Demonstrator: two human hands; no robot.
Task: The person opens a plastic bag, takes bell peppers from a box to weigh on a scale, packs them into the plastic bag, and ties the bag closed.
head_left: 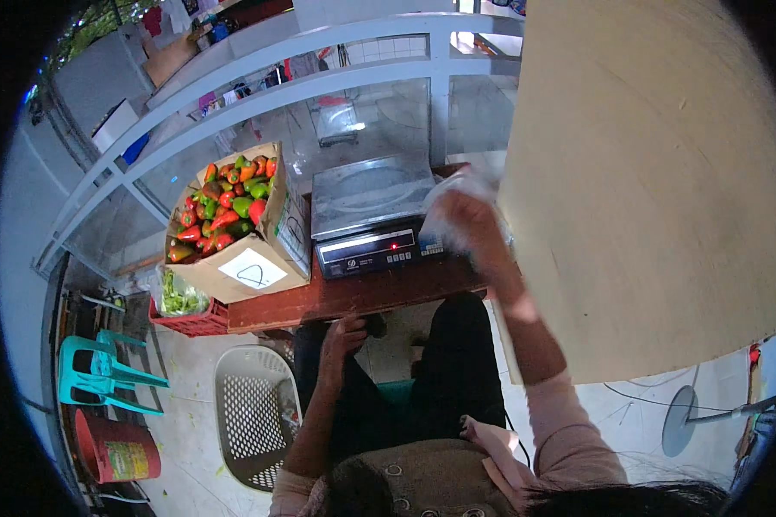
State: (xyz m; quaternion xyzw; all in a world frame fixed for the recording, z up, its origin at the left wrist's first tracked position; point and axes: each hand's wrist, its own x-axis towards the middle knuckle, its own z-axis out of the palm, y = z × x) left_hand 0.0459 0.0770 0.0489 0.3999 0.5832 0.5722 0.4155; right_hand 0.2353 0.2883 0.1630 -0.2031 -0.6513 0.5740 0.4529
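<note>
My right hand (467, 215), smeared by motion, is raised at the right end of a digital weighing scale (372, 198). Its fingers are closed on a thin clear plastic bag (444, 231), which partly covers the scale's keypad. Over my lap, just below the front edge of the red-brown wooden bench (353, 299), my left hand (345, 334) has its fingers curled in. Whether anything is inside them is hidden. Left of the scale stands an open cardboard box (272, 258) full of red and green peppers (228, 202). The scale's metal plate carries nothing.
A tall pale wooden board (647, 189) walls off the right side. Below left are a perforated laundry-style basket (252, 366), a red crate (190, 320) with bagged greens (181, 297), a turquoise plastic chair (103, 370) and a red bucket (116, 448). Railings (319, 82) run behind the bench.
</note>
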